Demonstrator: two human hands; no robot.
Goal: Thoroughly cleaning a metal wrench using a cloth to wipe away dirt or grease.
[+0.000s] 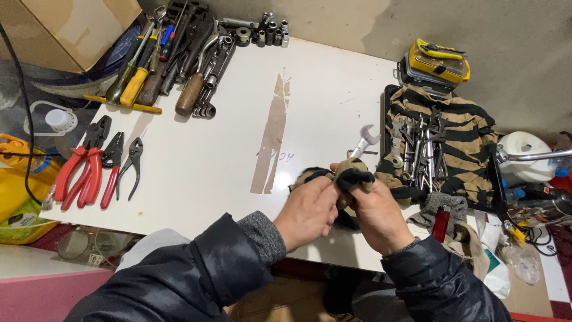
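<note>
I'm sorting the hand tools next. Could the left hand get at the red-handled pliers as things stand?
Probably not right away: the left hand grips the striped cloth around the wrench. Once it lets go, bare white tabletop lies between it and the red-handled pliers.

Bare hands, dark puffy jacket sleeves, perhaps grey knit cuffs.

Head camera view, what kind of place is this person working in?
Probably a home workshop or repair bench. Red-handled pliers and screwdrivers are laid out on a white table, and both hands wipe a wrench with a striped cloth.
</note>
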